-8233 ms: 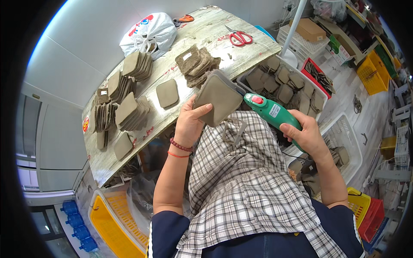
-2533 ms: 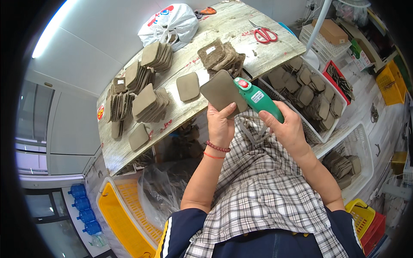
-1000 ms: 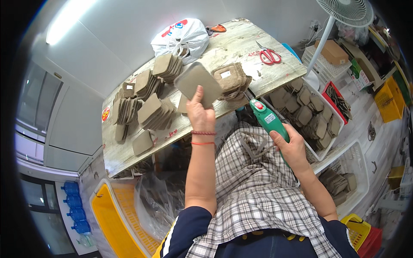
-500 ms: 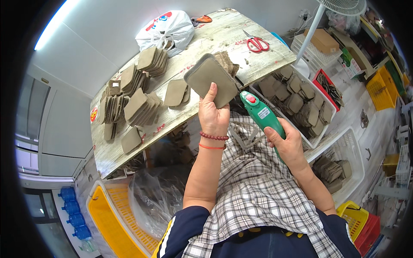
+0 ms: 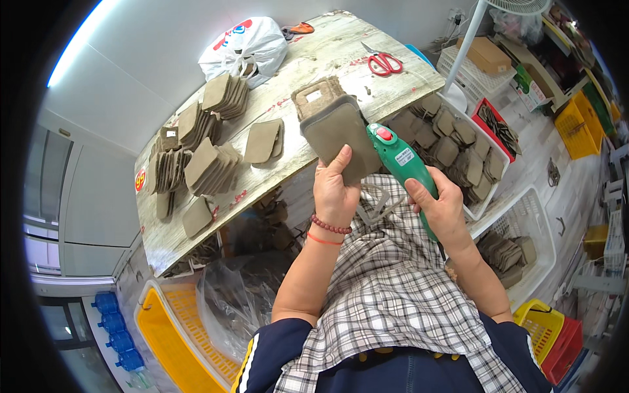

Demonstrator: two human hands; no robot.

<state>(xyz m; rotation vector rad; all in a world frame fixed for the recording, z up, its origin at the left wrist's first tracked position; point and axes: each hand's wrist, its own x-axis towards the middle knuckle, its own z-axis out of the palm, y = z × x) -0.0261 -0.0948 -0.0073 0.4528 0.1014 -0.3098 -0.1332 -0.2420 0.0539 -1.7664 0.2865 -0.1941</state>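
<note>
**Head view: both hands occupied above the bench edge**

Our left hand (image 5: 335,193) is clamped on the lower edge of a grey-brown felt piece (image 5: 339,139), held upright over the near edge of the bench (image 5: 314,59). Our right hand (image 5: 445,209) is wrapped around a green electric cutter (image 5: 401,160), its tip just beside the felt's right edge. Stacks of felt pieces (image 5: 206,164) lie on the bench; red scissors (image 5: 381,62) lie further back.

Left hand (image 5: 336,190) raised at frame centre, thumb up, fingers clamped. Right hand (image 5: 443,208) just right of it, fist wrapped. Both forearms rising from lower edge.
</note>
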